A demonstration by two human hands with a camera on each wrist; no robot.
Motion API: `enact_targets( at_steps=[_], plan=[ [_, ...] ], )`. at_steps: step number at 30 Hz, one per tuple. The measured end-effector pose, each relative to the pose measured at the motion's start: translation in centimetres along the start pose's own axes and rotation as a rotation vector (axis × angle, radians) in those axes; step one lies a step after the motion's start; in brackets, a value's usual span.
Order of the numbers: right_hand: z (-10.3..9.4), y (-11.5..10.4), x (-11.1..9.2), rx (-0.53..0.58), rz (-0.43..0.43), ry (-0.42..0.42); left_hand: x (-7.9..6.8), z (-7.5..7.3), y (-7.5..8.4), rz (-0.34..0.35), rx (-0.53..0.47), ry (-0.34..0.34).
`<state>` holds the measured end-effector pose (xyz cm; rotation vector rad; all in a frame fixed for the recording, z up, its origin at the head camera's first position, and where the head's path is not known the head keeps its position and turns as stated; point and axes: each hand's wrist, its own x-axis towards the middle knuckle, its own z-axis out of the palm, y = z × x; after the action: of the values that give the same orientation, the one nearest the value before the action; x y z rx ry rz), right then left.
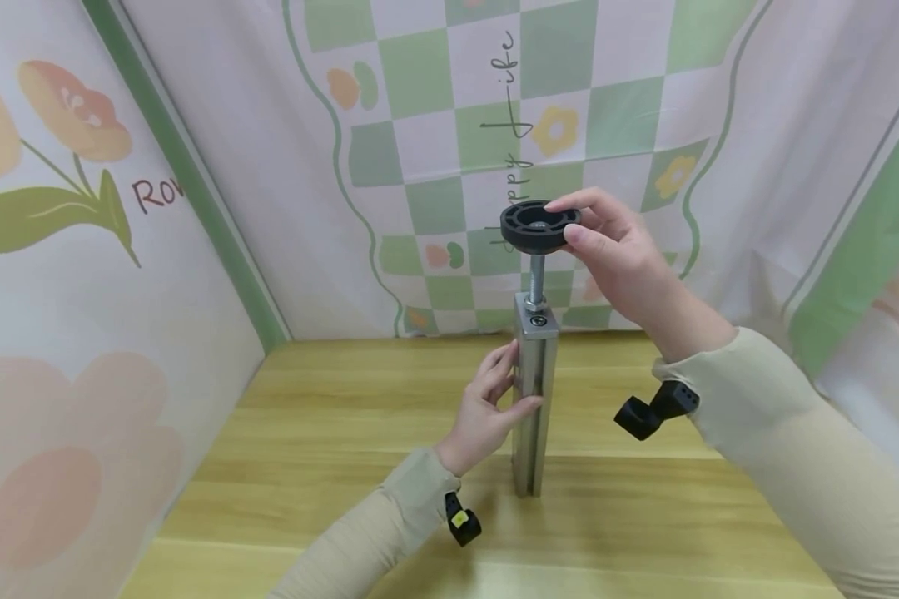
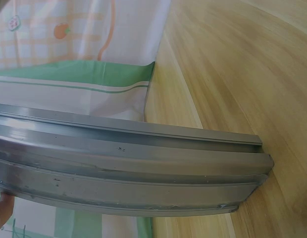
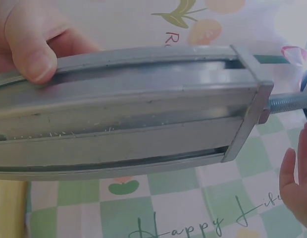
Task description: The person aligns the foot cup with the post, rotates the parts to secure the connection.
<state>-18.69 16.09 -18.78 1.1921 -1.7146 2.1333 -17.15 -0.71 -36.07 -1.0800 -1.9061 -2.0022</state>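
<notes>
A grey slotted aluminium profile [image 1: 532,416] stands upright on the wooden table, its foot touching the boards in the left wrist view. A metal cap plate [image 1: 541,324] closes its top, and a threaded rod [image 1: 537,279] with a nut rises from that plate. On the rod sits a round black levelling foot [image 1: 524,237], hollow side up. My right hand [image 1: 618,249] pinches the foot's right rim between thumb and fingers. Lower down, my left hand [image 1: 483,412] grips the profile from the left, thumb across the near face; its thumb [image 3: 37,62] also shows in the right wrist view.
The wooden table [image 1: 330,449] spreads around the profile. Behind it hangs a green-and-white checked curtain [image 1: 419,141], and a flower-printed panel [image 1: 67,333] stands at the left. Black wrist mounts [image 1: 655,412] stick out from both sleeves.
</notes>
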Motion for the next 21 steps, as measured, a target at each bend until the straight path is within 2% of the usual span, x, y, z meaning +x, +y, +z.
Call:
enact_targets(
  at_steps=[5, 9, 14, 21],
  plan=[
    [0.8, -0.5, -0.5, -0.104, 0.03, 0.125, 0.0, 0.0, 0.0, -0.014, -0.001, 0.0],
    [1.3, -0.9, -0.6, -0.187, 0.059, 0.194, -0.1, 0.0, 0.0, -0.031, 0.003, -0.001],
    [1.6, -1.5, -0.7, -0.274, 0.083, 0.219, -0.1, -0.1, -0.1, -0.028, 0.0, -0.004],
    [1.8, -2.0, -0.8, -0.298, 0.125, 0.233, -0.1, 0.0, 0.0, -0.003, 0.01, -0.007]
  ],
)
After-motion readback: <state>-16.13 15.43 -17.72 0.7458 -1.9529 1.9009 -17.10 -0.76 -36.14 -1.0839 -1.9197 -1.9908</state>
